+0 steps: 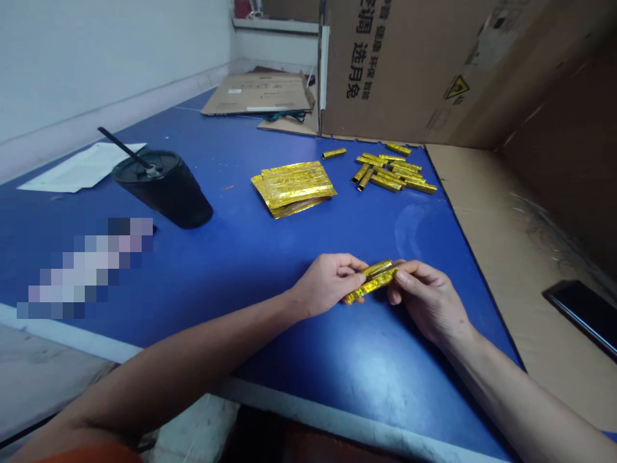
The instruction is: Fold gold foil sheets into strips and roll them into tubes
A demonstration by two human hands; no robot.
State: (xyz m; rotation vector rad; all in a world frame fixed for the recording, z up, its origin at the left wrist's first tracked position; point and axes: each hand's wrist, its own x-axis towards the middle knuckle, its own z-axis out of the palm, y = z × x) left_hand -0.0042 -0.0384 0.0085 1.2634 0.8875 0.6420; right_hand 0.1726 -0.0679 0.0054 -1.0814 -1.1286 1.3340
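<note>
Low over the blue table, my left hand and my right hand both pinch one rolled piece of gold foil, one hand at each end. The fingers of both hands are closed on it. Farther back lies a flat stack of gold foil sheets. To its right is a pile of several rolled gold foil tubes.
A black lidded cup with a straw stands at the left, with white paper behind it. A big cardboard box stands at the back, flattened cardboard beside it. A dark phone lies on cardboard at the right.
</note>
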